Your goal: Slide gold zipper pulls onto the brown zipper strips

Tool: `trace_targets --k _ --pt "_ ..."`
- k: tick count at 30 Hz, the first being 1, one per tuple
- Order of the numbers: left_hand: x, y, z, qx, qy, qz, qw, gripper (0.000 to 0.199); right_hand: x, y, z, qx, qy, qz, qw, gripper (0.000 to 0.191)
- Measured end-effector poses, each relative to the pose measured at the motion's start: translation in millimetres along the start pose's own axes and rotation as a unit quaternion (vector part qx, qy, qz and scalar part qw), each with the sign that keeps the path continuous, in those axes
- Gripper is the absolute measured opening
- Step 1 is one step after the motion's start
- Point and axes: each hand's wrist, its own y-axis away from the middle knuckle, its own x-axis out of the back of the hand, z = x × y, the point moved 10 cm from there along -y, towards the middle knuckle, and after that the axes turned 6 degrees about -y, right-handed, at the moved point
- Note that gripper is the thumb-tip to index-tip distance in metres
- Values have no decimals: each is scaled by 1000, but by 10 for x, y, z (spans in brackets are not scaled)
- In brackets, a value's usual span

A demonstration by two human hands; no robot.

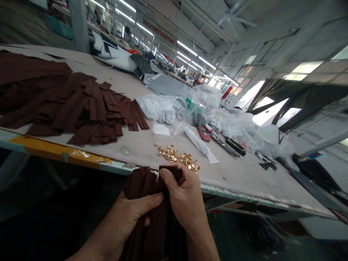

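My left hand [136, 212] is closed around a bundle of brown zipper strips [140, 183], its thumb lying across them. The strips hang down below it in front of me. Just right of it, my right hand [182, 192] pinches the upper end of a brown strip between thumb and fingers. Both hands are at the table's front edge. Beyond them lies a scattered pile of small gold-coloured metal pieces [176, 156]. A large heap of similar brown strips [78, 105] with dark centre lines covers the table's left part.
The long table [236, 177] has a worn front edge with yellow tape [62, 150]. Behind the gold pieces are a white paper strip [201, 145], a red calculator-like object [203, 133], a dark box [235, 146] and clear plastic bags [163, 108]. Grey sheets [165, 85] lie farther back.
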Motion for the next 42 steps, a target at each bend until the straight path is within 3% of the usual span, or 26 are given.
trace_targets --k 2,4,8,10,12,15,18,22,26,31,35,39,42 --pt "-18 10 -17 -14 -11 -18 1000 25 -80 70 68 -35 -61 -46 996 20" --pt "-33 21 -62 -23 -28 -36 999 23 -57 92 99 -52 -64 -48 995 23" --pt "60 15 -139 -23 -55 -10 998 22 203 -48 1 -16 59 49 997 19" --pt "104 8 -129 -23 -56 3 998 20 216 -174 -98 8 147 69 987 17" --pt "124 5 -109 -17 -58 4 998 18 94 -315 -188 27 275 53 960 21" --pt "164 16 -72 -10 -52 14 999 17 -142 -494 -234 28 447 25 894 23" --pt "177 35 -63 -6 -37 12 999 18 -255 -613 -232 19 491 27 870 22" --pt "191 44 -77 -9 -25 1 1000 22 -256 -670 -206 19 475 14 879 18" --pt "197 34 -72 -17 -10 -12 1000 20 -122 -497 -229 35 420 -8 907 15" --pt "126 44 -159 9 -1 -46 999 20 174 40 -74 -22 178 -10 984 18" --pt "-21 86 -360 65 43 -97 992 30 152 403 149 -83 30 -34 996 14" --pt "-138 129 -462 102 127 -128 978 28 117 541 114 1 33 3 999 10" --pt "-184 143 -473 109 140 -145 974 37 137 607 59 80 54 49 994 8"
